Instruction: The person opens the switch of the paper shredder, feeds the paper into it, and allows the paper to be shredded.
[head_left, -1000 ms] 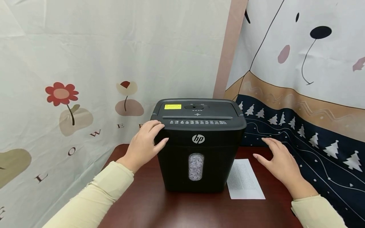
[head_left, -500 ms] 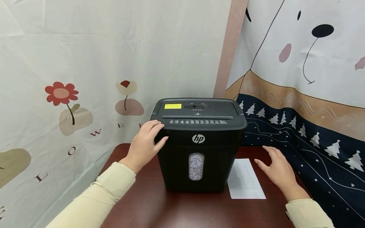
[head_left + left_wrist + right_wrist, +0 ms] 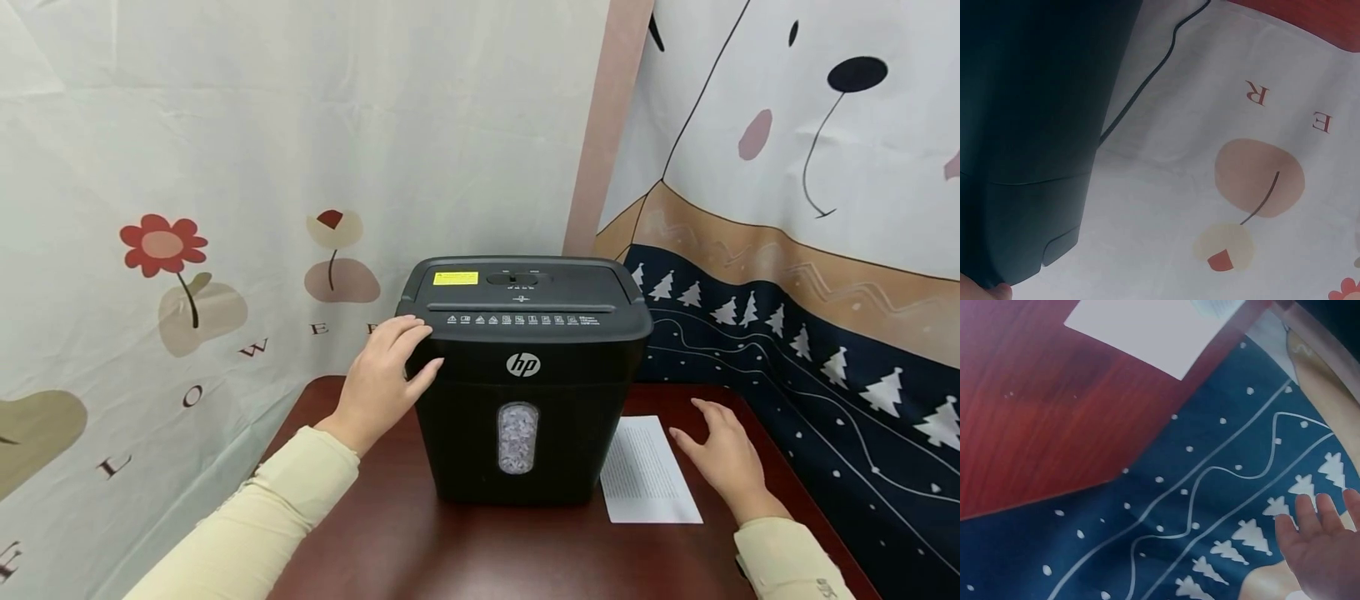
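A black HP paper shredder point(image 3: 465, 417) stands upright on the table, its front window point(image 3: 517, 437) showing shredded bits inside. My left hand point(image 3: 382, 379) rests at its upper left front corner, fingers relaxed along the lid's edge and thumb at the front. In the left wrist view the shredder's side point(image 3: 1035, 125) fills the left, with a fingertip at the bottom corner. A printed sheet of paper point(image 3: 648, 471) lies right of the shredder, partly behind it. Right of the sheet, my right hand point(image 3: 723, 454) hovers with relaxed, spread fingers and holds nothing.
The reddish-brown table point(image 3: 360, 533) has its right edge beside a dark patterned cloth point(image 3: 825, 417). A pale printed curtain point(image 3: 450, 125) hangs behind. From the shredder's far side runs a dark cord point(image 3: 1169, 53), seen in the left wrist view.
My right hand has come down and slightly inward, nearer the sheet of paper. The left hand stays at the shredder's corner, and the head view has shifted a little.
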Motion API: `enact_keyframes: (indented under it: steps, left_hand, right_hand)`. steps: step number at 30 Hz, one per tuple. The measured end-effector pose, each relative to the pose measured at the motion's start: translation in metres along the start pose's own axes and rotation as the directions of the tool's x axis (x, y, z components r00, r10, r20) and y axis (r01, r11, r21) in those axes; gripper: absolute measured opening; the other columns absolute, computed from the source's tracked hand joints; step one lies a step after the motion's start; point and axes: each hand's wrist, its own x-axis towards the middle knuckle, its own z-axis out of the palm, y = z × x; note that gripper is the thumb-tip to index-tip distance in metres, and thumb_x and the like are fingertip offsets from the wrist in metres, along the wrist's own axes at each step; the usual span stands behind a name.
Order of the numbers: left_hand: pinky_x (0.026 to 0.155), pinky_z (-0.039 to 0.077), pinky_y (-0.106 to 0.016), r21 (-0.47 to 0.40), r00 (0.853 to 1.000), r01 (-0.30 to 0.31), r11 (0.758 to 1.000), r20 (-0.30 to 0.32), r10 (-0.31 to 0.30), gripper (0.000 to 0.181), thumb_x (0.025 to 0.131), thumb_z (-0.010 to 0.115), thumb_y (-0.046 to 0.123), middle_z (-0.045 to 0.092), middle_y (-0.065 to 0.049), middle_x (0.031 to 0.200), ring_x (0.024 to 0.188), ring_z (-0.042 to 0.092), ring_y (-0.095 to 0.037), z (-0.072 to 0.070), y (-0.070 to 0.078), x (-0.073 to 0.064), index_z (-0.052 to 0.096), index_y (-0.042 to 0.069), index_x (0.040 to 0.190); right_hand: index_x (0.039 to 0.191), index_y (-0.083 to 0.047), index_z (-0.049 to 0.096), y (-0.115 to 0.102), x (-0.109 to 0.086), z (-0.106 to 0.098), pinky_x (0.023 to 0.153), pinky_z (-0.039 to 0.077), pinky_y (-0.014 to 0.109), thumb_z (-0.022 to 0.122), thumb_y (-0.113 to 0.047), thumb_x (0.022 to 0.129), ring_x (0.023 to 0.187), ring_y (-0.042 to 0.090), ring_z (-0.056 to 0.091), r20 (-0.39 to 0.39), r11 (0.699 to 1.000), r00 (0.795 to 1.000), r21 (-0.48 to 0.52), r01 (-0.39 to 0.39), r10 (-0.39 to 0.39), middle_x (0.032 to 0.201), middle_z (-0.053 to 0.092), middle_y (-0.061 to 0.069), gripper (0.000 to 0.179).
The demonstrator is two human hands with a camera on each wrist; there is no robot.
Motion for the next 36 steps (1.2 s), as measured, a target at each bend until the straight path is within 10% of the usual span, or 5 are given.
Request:
enact_keyframes:
  steps: [18,36]
  left_hand:
    - [0.096,0.048,-0.046,-0.044,0.996,0.023,0.999,-0.087,-0.026,0.037,0.073,0.078,0.007,0.06,-0.021,0.11,0.109,0.055,-0.035,0.011,0.0,-0.001,0.064,-0.005,0.106]
    - [0.094,0.048,-0.047,-0.045,0.99,0.053,0.998,-0.127,-0.058,0.036,0.073,0.074,0.008,0.06,-0.019,0.111,0.11,0.055,-0.036,0.017,0.002,-0.003,0.064,-0.004,0.105]
  right_hand:
    - [0.139,0.015,0.033,0.018,0.018,0.034,0.103,0.032,0.065,0.063,-0.017,0.09,0.127,0.055,0.033,0.16,0.98,0.97,0.038,-0.194,0.185,0.14,0.029,0.04,0.066]
    - [0.14,0.018,0.026,0.047,0.017,0.07,0.102,0.035,0.062,0.057,-0.012,0.093,0.124,0.055,0.038,0.277,0.913,0.887,0.066,-0.402,0.37,0.136,0.032,0.042,0.064]
